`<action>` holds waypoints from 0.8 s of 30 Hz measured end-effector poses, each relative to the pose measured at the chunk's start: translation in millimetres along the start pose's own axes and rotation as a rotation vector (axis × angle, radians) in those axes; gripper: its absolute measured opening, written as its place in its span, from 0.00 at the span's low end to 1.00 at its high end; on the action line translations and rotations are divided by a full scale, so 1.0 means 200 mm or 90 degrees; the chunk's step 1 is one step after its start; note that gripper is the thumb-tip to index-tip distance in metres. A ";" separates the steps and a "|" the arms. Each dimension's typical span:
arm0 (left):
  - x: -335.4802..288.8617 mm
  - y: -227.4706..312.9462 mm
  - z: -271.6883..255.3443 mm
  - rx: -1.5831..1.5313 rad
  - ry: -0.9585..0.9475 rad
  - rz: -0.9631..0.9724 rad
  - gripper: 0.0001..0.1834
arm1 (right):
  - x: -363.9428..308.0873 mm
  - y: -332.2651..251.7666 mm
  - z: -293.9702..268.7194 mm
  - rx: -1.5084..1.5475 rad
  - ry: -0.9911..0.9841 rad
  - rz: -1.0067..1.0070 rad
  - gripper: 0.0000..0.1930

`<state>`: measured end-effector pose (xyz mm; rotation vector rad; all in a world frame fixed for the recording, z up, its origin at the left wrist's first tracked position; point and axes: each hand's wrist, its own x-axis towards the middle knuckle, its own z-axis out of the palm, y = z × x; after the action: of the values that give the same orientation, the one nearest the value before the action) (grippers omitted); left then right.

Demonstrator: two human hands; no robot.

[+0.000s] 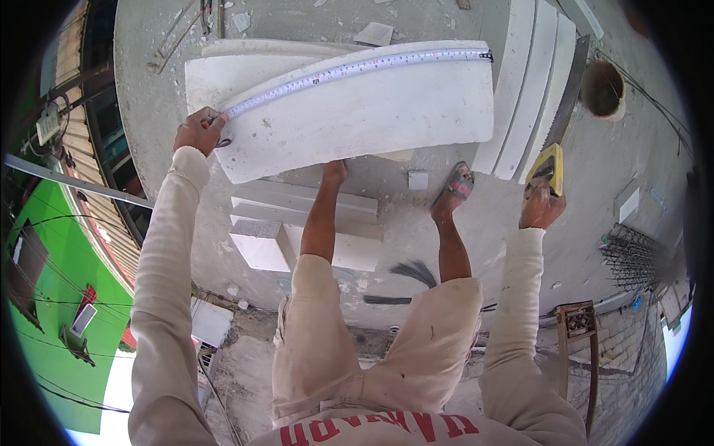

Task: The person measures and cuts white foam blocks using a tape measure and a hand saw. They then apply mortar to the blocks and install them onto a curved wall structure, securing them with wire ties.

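Note:
My left hand (196, 131) is closed around a tape measure at the left end of a long white block (364, 108). The pulled-out tape (327, 76) lies along the block's far edge, its hooked end at the far right corner. On the right, my right hand (544, 207) grips the yellow handle of a handsaw (549, 167). The saw's toothed blade (571, 93) points away from me, beside several upright white slabs (515, 89). Most of the tape measure's case is hidden by my left fingers.
More white blocks (305, 215) lie near my left leg, and a small offcut (418, 180) sits between my feet. A bucket (602, 89) stands at the far right. Wire mesh (631, 256) and a wooden frame (577, 327) are at right. Chips litter the concrete floor (152, 97).

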<state>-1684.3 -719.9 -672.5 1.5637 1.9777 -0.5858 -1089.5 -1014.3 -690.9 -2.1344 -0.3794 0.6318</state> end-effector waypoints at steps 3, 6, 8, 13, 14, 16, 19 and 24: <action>-0.02 0.02 0.01 0.064 0.024 -0.033 0.19 | -0.45 -0.54 -0.12 0.017 -0.091 0.083 0.11; -0.01 0.01 0.03 0.031 0.048 -0.012 0.19 | -0.83 -0.91 -0.13 0.034 -0.162 0.106 0.16; -0.03 0.07 0.00 0.040 0.037 -0.026 0.19 | -1.04 -1.08 -0.06 -0.007 -0.186 0.104 0.17; -0.03 0.06 -0.03 0.045 -0.011 -0.039 0.18 | -1.29 -1.34 0.19 -0.119 -0.383 0.005 0.18; -0.03 0.06 -0.04 0.046 -0.024 -0.039 0.17 | -1.32 -1.36 0.23 -0.133 -0.413 0.026 0.19; -0.02 0.06 -0.05 0.042 -0.030 -0.040 0.17 | -1.40 -1.38 0.32 -0.145 -0.442 0.035 0.20; -0.02 0.07 -0.07 0.040 -0.045 -0.055 0.18 | -1.51 -1.38 0.45 -0.132 -0.433 0.024 0.20; -0.04 0.08 -0.12 0.034 -0.077 -0.076 0.21 | -1.62 -1.45 0.56 -0.178 -0.412 0.025 0.19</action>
<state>-1670.0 -707.0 -648.8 1.4129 1.9890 -0.7685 -1433.7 -924.2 -414.8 -2.1534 -0.8141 1.3632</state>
